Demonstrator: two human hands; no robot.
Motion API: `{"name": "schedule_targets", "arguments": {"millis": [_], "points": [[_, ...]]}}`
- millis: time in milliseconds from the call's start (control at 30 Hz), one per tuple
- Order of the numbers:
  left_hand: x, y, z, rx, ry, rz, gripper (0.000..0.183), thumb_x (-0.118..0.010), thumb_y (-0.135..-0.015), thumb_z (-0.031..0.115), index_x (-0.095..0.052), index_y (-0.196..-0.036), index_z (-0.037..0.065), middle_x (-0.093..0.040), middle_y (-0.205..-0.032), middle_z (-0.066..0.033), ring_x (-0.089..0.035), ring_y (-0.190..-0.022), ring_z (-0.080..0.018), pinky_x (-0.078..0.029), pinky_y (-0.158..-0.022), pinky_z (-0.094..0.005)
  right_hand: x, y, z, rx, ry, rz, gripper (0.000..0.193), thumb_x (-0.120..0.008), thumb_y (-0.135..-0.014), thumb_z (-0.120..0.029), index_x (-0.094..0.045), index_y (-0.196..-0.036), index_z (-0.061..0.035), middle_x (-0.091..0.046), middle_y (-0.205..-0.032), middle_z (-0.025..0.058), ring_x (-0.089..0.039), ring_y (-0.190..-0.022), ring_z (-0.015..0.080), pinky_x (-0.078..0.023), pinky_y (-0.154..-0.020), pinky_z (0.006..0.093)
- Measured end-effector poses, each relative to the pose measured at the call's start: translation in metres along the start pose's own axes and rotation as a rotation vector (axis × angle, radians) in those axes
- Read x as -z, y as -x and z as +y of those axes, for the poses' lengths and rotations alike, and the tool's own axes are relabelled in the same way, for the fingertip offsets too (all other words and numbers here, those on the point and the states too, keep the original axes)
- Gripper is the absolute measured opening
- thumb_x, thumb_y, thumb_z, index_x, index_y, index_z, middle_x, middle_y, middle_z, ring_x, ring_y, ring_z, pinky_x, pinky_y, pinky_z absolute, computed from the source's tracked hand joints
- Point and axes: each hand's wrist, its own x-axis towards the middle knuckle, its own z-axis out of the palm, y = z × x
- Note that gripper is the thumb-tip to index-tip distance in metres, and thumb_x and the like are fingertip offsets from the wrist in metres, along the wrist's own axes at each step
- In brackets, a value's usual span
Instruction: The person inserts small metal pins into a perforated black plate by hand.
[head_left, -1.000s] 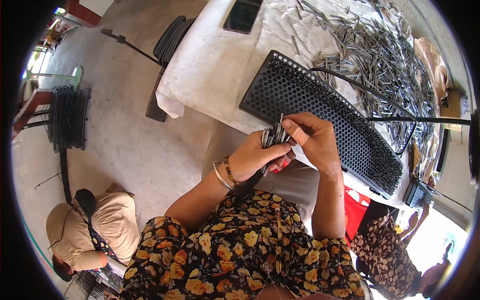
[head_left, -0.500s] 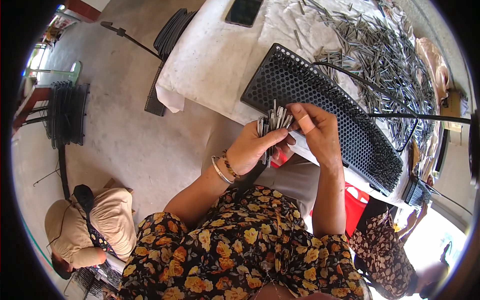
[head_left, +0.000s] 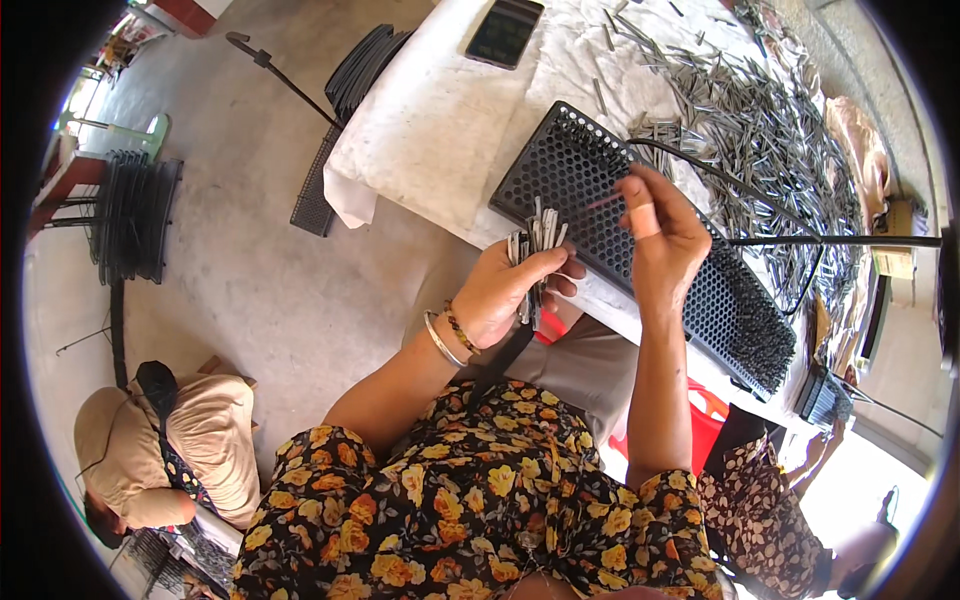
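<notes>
My left hand (head_left: 500, 292) is closed round a bundle of thin grey metal strips (head_left: 541, 232), whose ends stick up past the thumb. To its right, my right hand (head_left: 668, 240) is raised over a long black perforated tray (head_left: 562, 172). Thumb and forefinger are pinched on one slim strip (head_left: 603, 202), smeared by motion and pointing left. Rows of upright strips fill the tray's far edge and its right end. Bare round holes show in the part nearest my left hand.
A white cloth (head_left: 430, 130) covers the table, with a large heap of loose strips (head_left: 770, 150) at the right and a phone (head_left: 504, 33) at the far edge. Black rods cross above the tray. Other people (head_left: 215, 425) sit at lower left and lower right, near a red stool (head_left: 705, 415).
My right hand has moved up and right, away from the bundle and over the tray, with a single strip in its fingers. My left hand still holds the bundle. The view has shifted slightly.
</notes>
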Motion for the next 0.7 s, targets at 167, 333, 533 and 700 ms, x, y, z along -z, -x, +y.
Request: {"name": "schedule_targets", "arguments": {"millis": [167,333,533,700], "points": [[-0.002,-0.008,0.006,0.051,0.014,0.004,0.023,-0.060,-0.088,0.019,-0.060,-0.101,0.001,-0.066,-0.086,-0.0099,-0.060,-0.070,-0.0122,-0.047,-0.054,-0.0246,-0.021,-0.037,0.011,0.227,0.071,0.032,0.015,-0.067,-0.083,-0.010,-0.068,-0.094,0.0008,-0.064,-0.077,0.0012,-0.052,-0.063,0.0054,-0.041,-0.056,0.0195],[0.003,-0.006,0.010,0.115,0.034,0.006,0.023,-0.061,-0.087,0.019,-0.059,-0.101,0.001,-0.066,-0.085,-0.0107,-0.062,-0.068,-0.0143,-0.050,-0.058,-0.0255,-0.044,-0.060,0.027,0.407,0.236,-0.064,0.013,-0.068,-0.081,-0.010,-0.068,-0.091,-0.0015,-0.065,-0.076,0.0083,-0.055,-0.060,0.0114,-0.043,-0.055,0.0238],[0.020,-0.006,-0.004,0.062,0.070,0.030,0.019,-0.061,-0.087,0.018,-0.058,-0.097,0.002,-0.065,-0.084,-0.0096,-0.063,-0.072,-0.0151,-0.051,-0.060,-0.0266,-0.053,-0.061,0.039,0.666,0.459,-0.146,0.011,-0.068,-0.077,-0.008,-0.067,-0.087,-0.0032,-0.065,-0.081,0.0096,-0.062,-0.070,0.0299,-0.050,-0.063,0.0340],[0.016,-0.002,-0.002,0.022,0.023,0.029,0.018,-0.060,-0.088,0.018,-0.058,-0.098,0.003,-0.064,-0.085,-0.0078,-0.062,-0.074,-0.0143,-0.051,-0.059,-0.0266,-0.052,-0.058,0.038,0.740,0.568,-0.134,0.013,-0.068,-0.078,-0.012,-0.067,-0.087,-0.0028,-0.064,-0.080,0.0100,-0.061,-0.067,0.0275,-0.049,-0.061,0.0341]]}}
